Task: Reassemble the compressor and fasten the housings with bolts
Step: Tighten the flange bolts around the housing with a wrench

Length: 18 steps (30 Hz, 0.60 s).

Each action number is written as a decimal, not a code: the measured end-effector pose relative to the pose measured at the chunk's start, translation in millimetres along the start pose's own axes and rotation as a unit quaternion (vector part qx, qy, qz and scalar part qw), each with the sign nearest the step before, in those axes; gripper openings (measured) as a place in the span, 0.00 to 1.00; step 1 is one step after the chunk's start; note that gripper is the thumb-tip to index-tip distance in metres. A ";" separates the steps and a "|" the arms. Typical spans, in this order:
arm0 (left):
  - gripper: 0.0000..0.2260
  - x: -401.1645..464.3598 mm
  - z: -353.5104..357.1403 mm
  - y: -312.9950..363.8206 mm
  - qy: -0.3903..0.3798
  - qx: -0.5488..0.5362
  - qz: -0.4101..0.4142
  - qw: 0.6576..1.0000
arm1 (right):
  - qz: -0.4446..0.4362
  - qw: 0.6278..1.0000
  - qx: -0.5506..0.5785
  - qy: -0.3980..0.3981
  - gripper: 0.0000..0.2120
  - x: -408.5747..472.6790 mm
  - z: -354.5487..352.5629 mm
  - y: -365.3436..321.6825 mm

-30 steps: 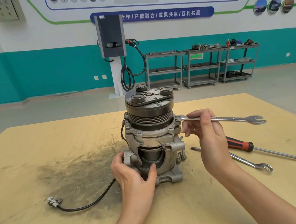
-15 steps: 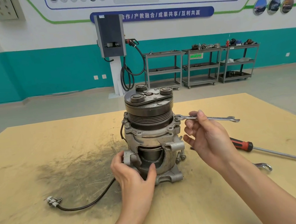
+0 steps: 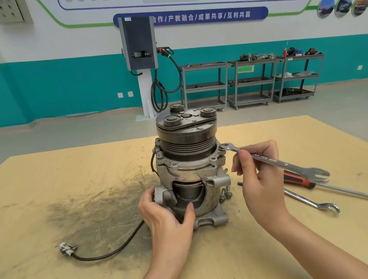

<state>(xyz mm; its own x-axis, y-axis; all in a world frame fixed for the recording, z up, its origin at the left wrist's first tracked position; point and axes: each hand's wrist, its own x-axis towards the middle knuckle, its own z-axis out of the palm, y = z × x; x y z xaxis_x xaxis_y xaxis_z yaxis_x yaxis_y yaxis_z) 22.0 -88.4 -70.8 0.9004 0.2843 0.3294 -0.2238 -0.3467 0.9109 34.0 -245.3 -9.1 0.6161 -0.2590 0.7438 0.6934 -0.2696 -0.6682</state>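
At the middle of the tabletop (image 3: pixel 41 184) I see the compressor (image 3: pixel 191 169) standing upright, pulley end up, and I place everything else from it. In the head view, my only one, its far side is hidden from me, and the bolt head under the wrench's ring end is too small for me to make out; I cannot tell how far it is seated. Both forearms are cut off by the bottom edge.

My left hand (image 3: pixel 165 216) grips the lower housing on the compressor's near left side, fingers curled round a lug and the thumb pressed on the rim of the cutaway opening. My right hand (image 3: pixel 259 176) is to the compressor's right, raised off the tabletop, pinching the shank of a combination wrench (image 3: pixel 274 161) between thumb and curled fingers. The wrench's ring end sits on the upper flange at the compressor's right shoulder; its open end slopes down and away to the right.

Loose bolts (image 3: pixel 225 194) stand just beside the compressor's right foot. Further right lie a red-handled screwdriver (image 3: pixel 328 187) and a second wrench (image 3: pixel 312 202), partly hidden behind my right hand. A black cable (image 3: pixel 113 251) runs from the compressor's left base to a small connector, across a dark grimy smear on the pale wood.

Behind the compressor are a grey floor, a teal-and-white wall with posters, a charging post (image 3: pixel 138 43) and three metal carts (image 3: pixel 252 79).
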 end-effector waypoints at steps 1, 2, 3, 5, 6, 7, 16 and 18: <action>0.36 -0.1 -0.2 -0.2 0.001 0.002 0.000 1.000 | -0.006 1.000 -0.015 0.000 0.11 -0.9 0.8 0.8; 0.36 0.0 -0.4 -0.5 0.001 0.004 0.002 1.000 | -0.011 0.999 -0.033 0.000 0.09 -1.0 1.1 1.2; 0.36 0.0 -0.3 -0.9 0.002 0.006 0.004 1.000 | -0.013 0.999 -0.046 -0.002 0.08 -0.3 0.9 1.1; 0.37 0.1 -0.4 -0.6 0.001 0.006 0.004 1.000 | -0.009 0.999 -0.033 -0.011 0.05 2.4 0.1 -1.2; 0.37 0.1 -0.3 -0.3 0.001 0.006 0.003 1.000 | -0.004 1.000 -0.011 -0.017 0.05 3.9 -0.5 -3.1; 0.37 0.1 -0.1 -0.2 0.001 0.006 0.002 1.000 | 0.005 1.000 0.013 -0.019 0.06 5.7 -0.6 -4.6; 0.37 -1.0 0.0 -1.1 0.004 0.006 0.010 1.000 | 0.174 0.971 0.161 0.012 0.17 24.9 -8.6 0.9; 0.37 -1.1 -0.2 -1.1 0.004 0.006 0.012 1.000 | 0.181 0.966 0.187 0.005 0.16 25.8 -10.6 2.3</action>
<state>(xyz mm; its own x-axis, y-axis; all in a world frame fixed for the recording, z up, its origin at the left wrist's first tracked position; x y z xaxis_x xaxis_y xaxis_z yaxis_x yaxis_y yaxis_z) 21.2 -88.1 -72.1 0.8918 0.2824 0.3534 -0.2409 -0.3648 0.8994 47.5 -262.5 8.4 0.8405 -0.2833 0.4619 0.5218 0.1937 -0.8308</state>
